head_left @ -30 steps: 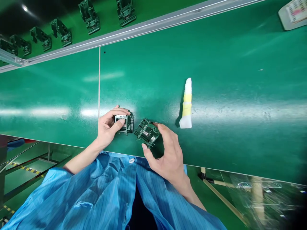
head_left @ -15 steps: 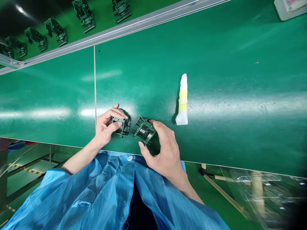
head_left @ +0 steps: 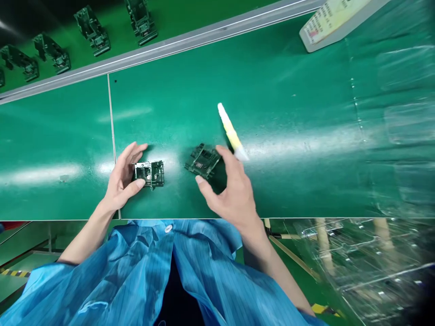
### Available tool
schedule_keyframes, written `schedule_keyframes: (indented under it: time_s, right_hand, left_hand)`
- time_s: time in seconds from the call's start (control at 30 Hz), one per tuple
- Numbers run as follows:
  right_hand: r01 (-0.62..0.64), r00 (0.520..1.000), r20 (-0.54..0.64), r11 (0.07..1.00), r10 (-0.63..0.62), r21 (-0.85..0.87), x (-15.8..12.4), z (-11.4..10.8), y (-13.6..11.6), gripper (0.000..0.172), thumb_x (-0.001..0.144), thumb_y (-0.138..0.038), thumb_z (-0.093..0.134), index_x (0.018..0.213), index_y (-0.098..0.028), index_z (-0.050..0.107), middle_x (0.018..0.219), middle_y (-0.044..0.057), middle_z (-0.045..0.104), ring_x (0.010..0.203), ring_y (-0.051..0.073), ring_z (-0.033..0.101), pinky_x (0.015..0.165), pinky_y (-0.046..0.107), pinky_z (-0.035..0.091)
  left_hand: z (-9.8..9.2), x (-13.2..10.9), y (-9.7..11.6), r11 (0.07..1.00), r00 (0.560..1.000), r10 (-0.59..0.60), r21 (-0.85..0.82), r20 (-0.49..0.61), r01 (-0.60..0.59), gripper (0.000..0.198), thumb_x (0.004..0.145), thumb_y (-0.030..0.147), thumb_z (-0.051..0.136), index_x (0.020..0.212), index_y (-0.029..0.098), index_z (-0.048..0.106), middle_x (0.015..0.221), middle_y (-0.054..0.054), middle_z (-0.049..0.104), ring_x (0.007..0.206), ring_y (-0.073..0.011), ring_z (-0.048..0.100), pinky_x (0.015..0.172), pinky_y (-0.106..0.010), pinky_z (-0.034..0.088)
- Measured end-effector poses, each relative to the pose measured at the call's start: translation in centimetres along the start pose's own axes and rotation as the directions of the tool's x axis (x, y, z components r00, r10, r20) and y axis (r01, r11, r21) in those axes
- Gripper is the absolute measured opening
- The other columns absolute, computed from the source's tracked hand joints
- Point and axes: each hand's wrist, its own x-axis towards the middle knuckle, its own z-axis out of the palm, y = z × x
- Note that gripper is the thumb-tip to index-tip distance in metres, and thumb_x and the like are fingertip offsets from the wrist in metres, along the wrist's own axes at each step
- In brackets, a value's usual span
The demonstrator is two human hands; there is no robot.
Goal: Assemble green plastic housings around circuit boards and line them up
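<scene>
Two small dark green plastic parts lie on the green bench [head_left: 306, 172]. The left part [head_left: 149, 173] sits flat, and my left hand [head_left: 122, 176] is beside it with fingers stretched out; only the thumb tip touches it. The right part [head_left: 203, 161] is tilted, pinched between the thumb and forefinger of my right hand [head_left: 233, 194]. A white and yellow stick-like object [head_left: 231, 131] lies just beyond my right forefinger.
A metal rail [head_left: 204, 38] runs along the back; behind it several similar parts [head_left: 91, 29] stand on another green surface. A labelled card [head_left: 335, 20] lies at the back right. Clear plastic trays [head_left: 374, 258] sit at the right, past the bench's near edge.
My left hand has opened its fingers off the left part. The two parts are farther apart, and my right hand has carried its part closer to the white and yellow stick.
</scene>
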Motion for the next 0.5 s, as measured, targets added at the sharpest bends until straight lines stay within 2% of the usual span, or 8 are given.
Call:
schedule_keyframes:
  time_s: [0.1, 0.17, 0.23, 0.33, 0.4, 0.5]
  right_hand:
    - [-0.029, 1.0, -0.002, 1.0, 0.029, 0.012, 0.3, -0.5, 0.6, 0.061, 0.09, -0.035, 0.057, 0.145, -0.019, 0.036, 0.139, 0.015, 0.058, 0.127, 0.031, 0.058, 0.101, 0.05, 0.053]
    - [0.008, 0.999, 0.031, 0.999, -0.009, 0.041, -0.1, -0.4, 0.5, 0.062, 0.09, -0.033, 0.058, 0.146, -0.021, 0.036, 0.139, 0.015, 0.058, 0.126, 0.031, 0.059, 0.102, 0.05, 0.054]
    - [0.047, 0.996, 0.07, 0.996, -0.052, 0.078, -0.7, -0.1, 0.1, 0.064, 0.089, -0.029, 0.059, 0.148, -0.021, 0.035, 0.139, 0.015, 0.058, 0.128, 0.031, 0.058, 0.103, 0.05, 0.053]
    - [0.055, 0.986, 0.151, 0.989, -0.075, 0.138, -1.1, 0.1, -0.7, 0.07, 0.089, -0.026, 0.06, 0.151, -0.02, 0.029, 0.141, 0.016, 0.056, 0.131, 0.031, 0.056, 0.105, 0.049, 0.053]
    - [0.057, 0.972, 0.218, 0.985, -0.091, 0.161, -1.0, -0.1, -1.4, 0.069, 0.089, -0.025, 0.059, 0.151, -0.019, 0.029, 0.142, 0.016, 0.056, 0.132, 0.031, 0.055, 0.106, 0.05, 0.053]
    - [0.068, 0.953, 0.282, 0.983, -0.115, 0.173, -0.5, -0.8, -2.4, 0.062, 0.091, -0.023, 0.057, 0.148, -0.017, 0.033, 0.143, 0.017, 0.054, 0.134, 0.03, 0.053, 0.108, 0.05, 0.052]
  left_hand:
    - [-0.8, -1.5, -0.2, 0.984, 0.997, -0.014, 0.179, 0.081, -0.001, 0.093, 0.08, 0.05, 0.075, 0.155, 0.03, 0.024, 0.158, -0.013, 0.04, 0.148, -0.0317, 0.036, 0.122, -0.05, 0.032]
    - [-0.8, -2.1, -0.1, 0.961, 0.992, -0.042, 0.276, 0.121, 0.007, 0.098, 0.079, 0.048, 0.077, 0.156, 0.027, 0.021, 0.158, -0.016, 0.039, 0.148, -0.033, 0.035, 0.122, -0.052, 0.031]
    - [-0.3, -2.1, 0.2, 0.943, 0.991, -0.041, 0.333, 0.131, -0.005, 0.089, 0.079, 0.046, 0.078, 0.152, 0.025, 0.032, 0.151, -0.017, 0.048, 0.144, -0.0333, 0.043, 0.12, -0.053, 0.034]
    - [0.6, -1.4, 0.9, 0.945, 0.991, -0.026, 0.328, 0.134, -0.02, 0.069, 0.08, 0.044, 0.077, 0.139, 0.021, 0.05, 0.136, -0.016, 0.061, 0.131, -0.0315, 0.056, 0.114, -0.051, 0.043]
    - [1.0, -1.0, 1.3, 0.958, 0.987, -0.022, 0.285, 0.16, -0.025, 0.065, 0.081, 0.042, 0.077, 0.137, 0.02, 0.052, 0.134, -0.016, 0.063, 0.128, -0.0301, 0.058, 0.11, -0.048, 0.047]
    - [1.3, -1.0, 1.9, 0.974, 0.981, -0.035, 0.225, 0.192, -0.009, 0.065, 0.08, 0.037, 0.079, 0.137, 0.02, 0.052, 0.136, -0.016, 0.062, 0.131, -0.0292, 0.057, 0.112, -0.046, 0.046]
